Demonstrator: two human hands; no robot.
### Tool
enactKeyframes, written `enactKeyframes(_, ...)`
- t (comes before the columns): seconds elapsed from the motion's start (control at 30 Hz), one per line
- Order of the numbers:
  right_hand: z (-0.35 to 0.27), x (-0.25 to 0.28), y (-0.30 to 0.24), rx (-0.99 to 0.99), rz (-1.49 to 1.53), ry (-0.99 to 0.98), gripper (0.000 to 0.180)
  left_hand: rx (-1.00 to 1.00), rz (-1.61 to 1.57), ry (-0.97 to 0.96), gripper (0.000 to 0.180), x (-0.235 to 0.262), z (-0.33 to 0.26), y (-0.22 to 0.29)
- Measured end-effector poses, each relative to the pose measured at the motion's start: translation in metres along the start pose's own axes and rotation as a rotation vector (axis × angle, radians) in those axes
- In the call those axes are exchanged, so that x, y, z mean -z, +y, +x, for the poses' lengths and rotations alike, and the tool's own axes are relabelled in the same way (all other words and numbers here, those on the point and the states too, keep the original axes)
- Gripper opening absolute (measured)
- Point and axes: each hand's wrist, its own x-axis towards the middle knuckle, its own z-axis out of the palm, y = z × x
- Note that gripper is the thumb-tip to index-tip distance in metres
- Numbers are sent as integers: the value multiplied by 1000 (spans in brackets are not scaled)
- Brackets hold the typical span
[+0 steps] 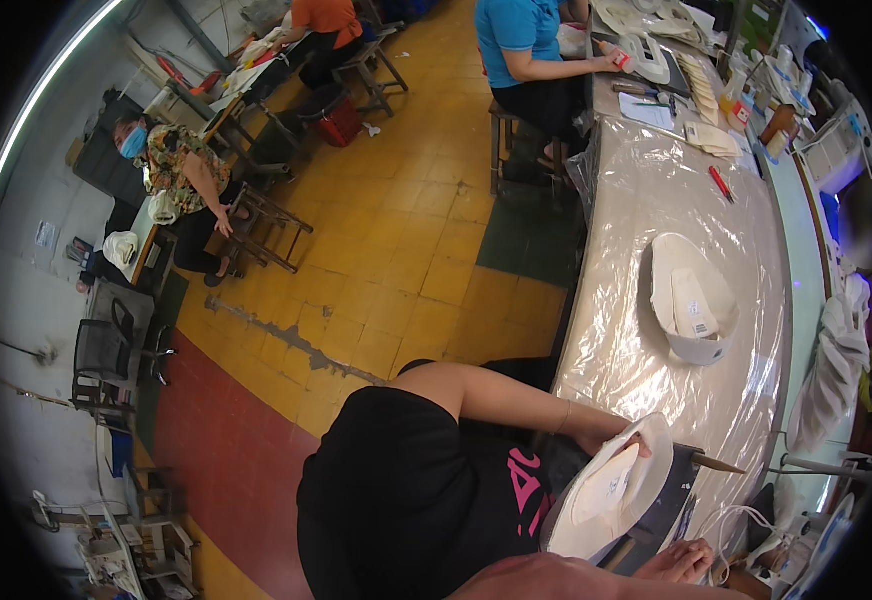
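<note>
My left hand (620,435) grips the upper rim of a cream cap-like fabric piece (568,522), its fingers curled over into the hollow. The piece is tilted with its open side up, and a paler flat panel (604,490) with small print lies inside it. Lower right, my right hand (684,562) is closed with its fingers bent together, apart from the piece. Whatever it may hold is too small to make out. Under the piece is a dark board (678,488), and a pointed wooden-looking tool (718,463) sticks out beside it.
A similar cream piece (691,300) lies on the plastic-covered table (636,215), with a red pen (721,184) farther up. A white cord (746,512) loops near my right hand. At the far end sits a co-worker in blue (521,45); another person (181,170) sits across the floor.
</note>
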Motion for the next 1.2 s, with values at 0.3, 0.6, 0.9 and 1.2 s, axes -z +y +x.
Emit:
enactKeyframes(0.3,-8,-14,-10,-61,-24,54,15,11,0,0,58,5,4,-3)
enactKeyframes(0.6,-7,-1,-5,-5,12,-11,15,21,3,28,58,6,6,-5)
enactKeyframes(0.9,-9,-5,-5,-62,13,-25,14,18,-10,9,56,3,6,-2)
enactKeyframes(1.2,-10,-7,-2,-70,57,-49,14,10,21,30,58,5,6,-3)
